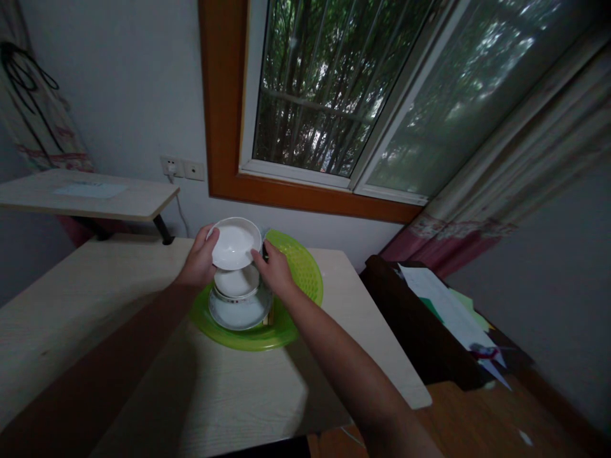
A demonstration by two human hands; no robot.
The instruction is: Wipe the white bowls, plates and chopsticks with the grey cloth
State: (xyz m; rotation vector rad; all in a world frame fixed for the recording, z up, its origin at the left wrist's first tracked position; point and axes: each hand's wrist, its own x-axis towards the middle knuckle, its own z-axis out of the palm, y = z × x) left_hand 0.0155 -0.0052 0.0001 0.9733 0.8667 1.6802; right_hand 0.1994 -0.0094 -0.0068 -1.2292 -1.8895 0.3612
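Observation:
Between my two hands is a white bowl point(235, 244), tilted so that its inside faces me. My left hand point(199, 257) grips its left rim with the thumb on the inner edge. On the right side, my right hand point(275, 267) pinches the rim with its thumb. Just below it, another white bowl point(237, 283) sits on a wider white dish point(240, 313). These stand in a green plastic basket point(308, 270) with a perforated side. Something yellowish point(270, 316), too small to make out, lies beside the dish.
The basket rests on a pale wooden table point(229, 394). A raised shelf point(143, 207) stands at the back left, near wall sockets point(184, 168). Behind is a window point(329, 95) with an orange-brown frame. Papers point(453, 312) lie on dark furniture at the right.

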